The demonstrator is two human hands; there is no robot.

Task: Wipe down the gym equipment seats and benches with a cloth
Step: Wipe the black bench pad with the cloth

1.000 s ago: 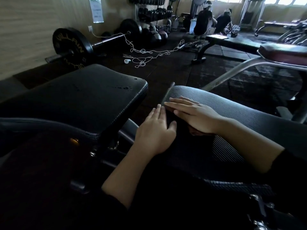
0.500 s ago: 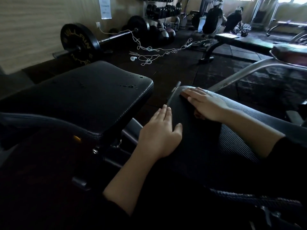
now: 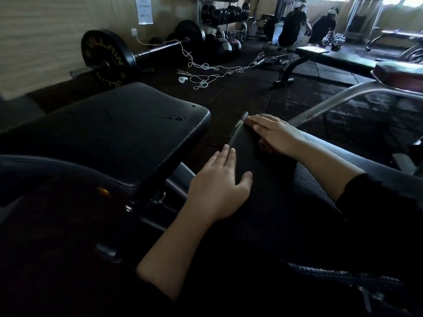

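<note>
**Dim gym, long pad under both hands**

Dark rubber floor behind, barbell (image 3: 137, 54) by the wall. Nearer, a ribbed black bench (image 3: 320, 156) running away and leftward from the body. Right hand (image 3: 278, 132) flat at its far end, fingers straight, pressing a reddish cloth (image 3: 265, 144) peeping out beneath the palm. Left hand (image 3: 218, 187) flat and empty on the near edge, closer in. Unwiped length probably lying nearward of the right hand.

cloth (image 3: 265, 144) mostly hidden under right hand (image 3: 275, 133), wall notice (image 3: 144, 10) text too small to read
</note>
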